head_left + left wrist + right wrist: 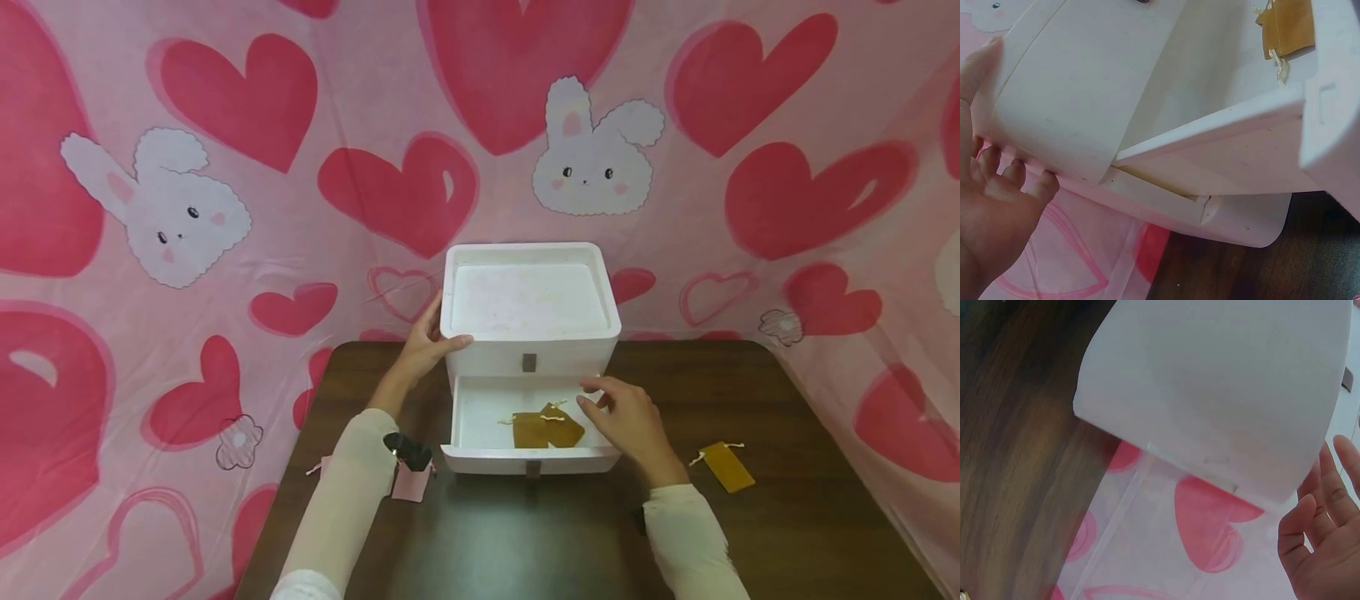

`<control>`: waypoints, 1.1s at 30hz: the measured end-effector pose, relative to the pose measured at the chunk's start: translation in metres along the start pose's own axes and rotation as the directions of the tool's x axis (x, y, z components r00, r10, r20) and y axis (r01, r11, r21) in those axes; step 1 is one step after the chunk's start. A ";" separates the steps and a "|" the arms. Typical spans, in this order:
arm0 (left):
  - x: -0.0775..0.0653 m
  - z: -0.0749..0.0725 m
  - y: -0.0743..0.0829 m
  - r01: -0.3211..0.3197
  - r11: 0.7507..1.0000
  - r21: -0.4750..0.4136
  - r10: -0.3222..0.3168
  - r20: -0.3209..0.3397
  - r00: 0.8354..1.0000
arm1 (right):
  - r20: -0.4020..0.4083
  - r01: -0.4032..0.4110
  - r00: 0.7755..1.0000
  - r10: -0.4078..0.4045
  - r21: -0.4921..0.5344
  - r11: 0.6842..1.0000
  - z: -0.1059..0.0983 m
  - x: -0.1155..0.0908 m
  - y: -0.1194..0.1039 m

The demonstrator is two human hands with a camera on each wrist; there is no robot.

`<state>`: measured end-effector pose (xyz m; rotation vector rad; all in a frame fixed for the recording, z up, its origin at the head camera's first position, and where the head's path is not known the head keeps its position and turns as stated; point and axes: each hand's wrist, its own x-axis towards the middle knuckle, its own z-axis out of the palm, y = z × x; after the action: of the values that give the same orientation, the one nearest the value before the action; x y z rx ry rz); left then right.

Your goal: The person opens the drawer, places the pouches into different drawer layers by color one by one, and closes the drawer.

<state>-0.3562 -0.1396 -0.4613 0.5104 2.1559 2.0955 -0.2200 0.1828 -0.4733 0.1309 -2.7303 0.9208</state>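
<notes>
A white two-tier drawer box stands on the table, its lower drawer pulled out. Inside lie brown-yellow drawstring pouches, overlapping each other; part of one shows in the left wrist view. My left hand grips the box's upper left side, thumb on the front corner and fingers along the side wall. Over the drawer's right side is my right hand, its fingers loosely bent with nothing between them. In the right wrist view this hand appears beside the white box wall.
Another mustard pouch lies on the brown table to the right. On the left, a pink pouch rests near my forearm, and a second pink one is mostly hidden by the sleeve. A pink heart-print cloth hangs behind.
</notes>
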 end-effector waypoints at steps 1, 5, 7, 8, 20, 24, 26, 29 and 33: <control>0.000 0.000 0.000 0.003 1.000 0.000 -0.003 0.000 1.000 | -0.004 -0.006 1.000 0.006 0.000 1.000 -0.001 0.000 0.002; 0.001 0.000 -0.001 0.007 1.000 -0.011 -0.007 0.001 1.000 | 0.000 -0.035 0.999 0.035 -0.003 0.999 -0.008 -0.002 0.008; 0.000 0.000 0.000 0.006 1.000 -0.016 -0.006 0.006 1.000 | 0.009 -0.056 0.998 0.056 -0.006 0.998 -0.011 -0.004 0.012; 0.000 -0.001 0.000 0.005 1.000 -0.017 -0.005 0.010 1.000 | 0.014 -0.066 0.998 0.066 -0.006 0.998 -0.013 -0.004 0.013; 0.001 0.000 0.001 -0.008 1.000 -0.020 0.009 0.014 1.000 | 0.026 -0.138 0.990 0.139 -0.012 0.990 -0.026 -0.011 0.033; 0.001 0.000 0.000 -0.018 0.999 -0.029 0.019 0.019 1.000 | 0.001 -0.116 0.993 0.116 -0.022 0.993 -0.030 -0.014 0.041; 0.001 0.000 0.000 -0.019 0.999 -0.031 0.019 0.022 1.000 | -0.013 -0.115 0.993 0.114 -0.034 0.993 -0.032 -0.016 0.045; 0.000 0.000 -0.001 -0.017 0.999 -0.028 0.018 0.022 1.000 | -0.025 -0.127 0.992 0.126 -0.052 0.991 -0.035 -0.020 0.053; 0.000 0.001 0.000 -0.006 1.000 -0.013 0.006 0.014 1.000 | -0.055 -0.131 0.990 0.127 -0.074 0.989 -0.039 -0.026 0.066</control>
<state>-0.3563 -0.1389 -0.4610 0.5292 2.1344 2.1018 -0.1980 0.2591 -0.4886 -0.0835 -2.7492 0.8374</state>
